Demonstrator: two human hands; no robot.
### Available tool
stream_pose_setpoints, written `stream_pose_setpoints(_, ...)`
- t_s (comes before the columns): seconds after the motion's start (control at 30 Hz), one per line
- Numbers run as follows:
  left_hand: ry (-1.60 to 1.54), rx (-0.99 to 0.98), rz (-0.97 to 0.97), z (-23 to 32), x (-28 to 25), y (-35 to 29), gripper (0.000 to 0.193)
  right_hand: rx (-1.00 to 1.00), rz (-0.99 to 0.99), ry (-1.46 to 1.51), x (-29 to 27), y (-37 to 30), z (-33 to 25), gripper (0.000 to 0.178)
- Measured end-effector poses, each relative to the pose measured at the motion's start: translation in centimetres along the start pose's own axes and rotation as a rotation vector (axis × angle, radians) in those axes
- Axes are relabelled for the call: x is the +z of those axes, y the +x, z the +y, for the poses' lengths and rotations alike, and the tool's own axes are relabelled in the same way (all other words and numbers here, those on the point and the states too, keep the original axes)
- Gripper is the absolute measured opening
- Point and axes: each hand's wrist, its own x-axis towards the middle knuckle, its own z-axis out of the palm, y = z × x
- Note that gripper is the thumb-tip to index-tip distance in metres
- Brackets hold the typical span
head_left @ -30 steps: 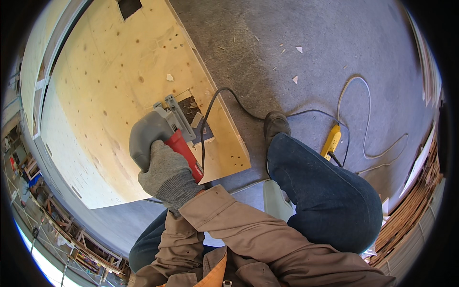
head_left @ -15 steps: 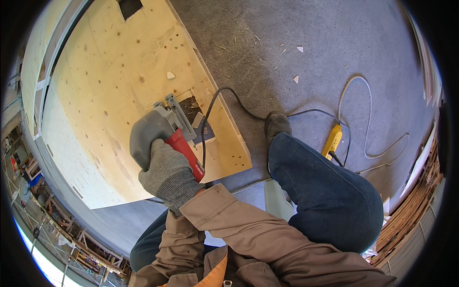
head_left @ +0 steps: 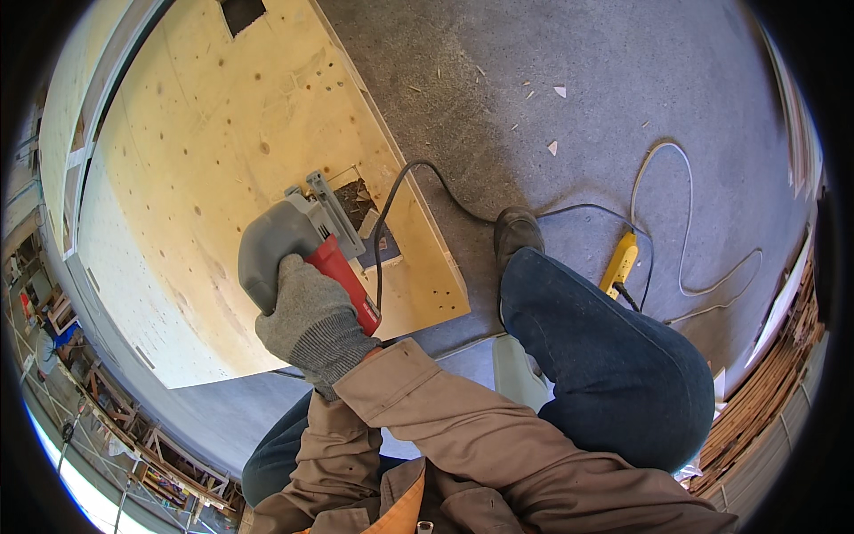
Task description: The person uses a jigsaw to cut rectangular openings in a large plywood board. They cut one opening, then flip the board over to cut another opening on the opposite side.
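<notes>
My right hand (head_left: 307, 303), in a grey knit glove, is closed around the grey and red jigsaw (head_left: 285, 240). The tool is tipped on its side over the plywood panel (head_left: 205, 133), and its metal base plate (head_left: 334, 214) stands on edge beside a rectangular cutout (head_left: 356, 203). Through that opening show dark ground and pale scraps. I cannot make out the blade. A black cord (head_left: 385, 214) loops from the jigsaw across the cutout. My left sleeve (head_left: 342, 449) runs up under the right wrist, where the left hand is hidden.
Another square hole (head_left: 240, 13) is cut in the panel's far end. To the right, the cord crosses the concrete floor, past my boot (head_left: 516, 233), to a yellow power strip (head_left: 619, 262) with a pale cable (head_left: 685, 214). Wood chips lie about; stacked boards (head_left: 765, 396) stand at the far right.
A small pale wood chip that lay on the panel beyond the jigsaw is gone. The jigsaw and my right hand have shifted very slightly left.
</notes>
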Motion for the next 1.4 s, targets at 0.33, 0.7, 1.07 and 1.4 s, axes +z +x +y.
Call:
stream_pose_setpoints(0.33,-0.002,0.004,0.001,0.0,0.1,0.0,0.053,-0.012,-0.03,-0.007,-0.3,0.1,0.0,0.049)
stream_pose_setpoints(0.7,-0.001,0.007,0.006,0.0,-0.2,-0.9,0.053,-0.001,0.029,-0.005,0.1,0.1,-0.1,0.044)
stream_pose_setpoints(1.07,-0.011,0.02,-0.039,-0.7,0.1,-0.5,0.053,-0.016,0.091,-0.024,1.2,-0.6,0.6,0.05)
stream_pose_setpoints(1.4,-0.03,0.07,-0.105,-1.6,0.5,-3.0,0.053,0.057,0.147,-0.023,1.3,-3.9,1.0,0.049)
